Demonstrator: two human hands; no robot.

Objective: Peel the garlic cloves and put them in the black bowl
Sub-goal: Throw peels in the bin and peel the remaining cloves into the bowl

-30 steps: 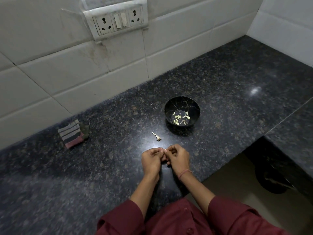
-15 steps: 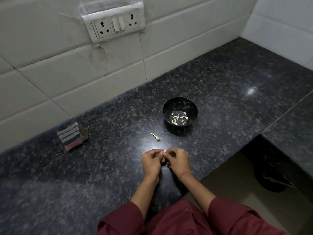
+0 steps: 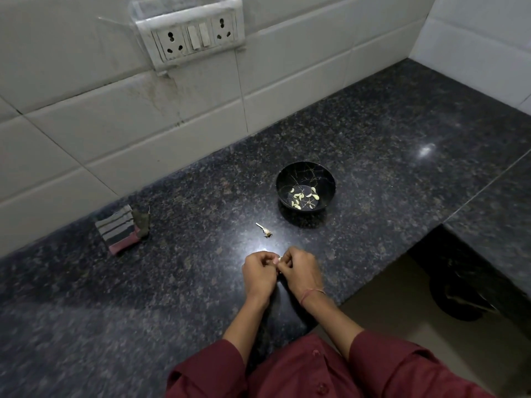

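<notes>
Table (image 3: 172, 282): dark speckled stone, filling most of the frame below a white tiled wall.

Left hand (image 3: 260, 272) and right hand (image 3: 300, 271): lower centre, knuckles up, pressed close together. The fingers (image 3: 268, 257) of both hands are curled in and pinch one pale clove (image 3: 278, 259), of which only a sliver shows between the hands.

Wristband (image 3: 311, 294): thin and pinkish, on the right wrist.

Sleeves (image 3: 207, 374): maroon, at the bottom edge.

Bowl (image 3: 298, 175): black with fine gold lines, upright, at centre right, well above the hands.

Peeled cloves (image 3: 301, 196): about a dozen, loose on the bowl's floor.

Stalk (image 3: 265, 229): small dry scrap lying on the table between bowl and hands.

Cloth (image 3: 119, 232): folded and striped, at centre left near the wall.

Socket panel (image 3: 195, 38): white, on the wall at upper centre.
</notes>
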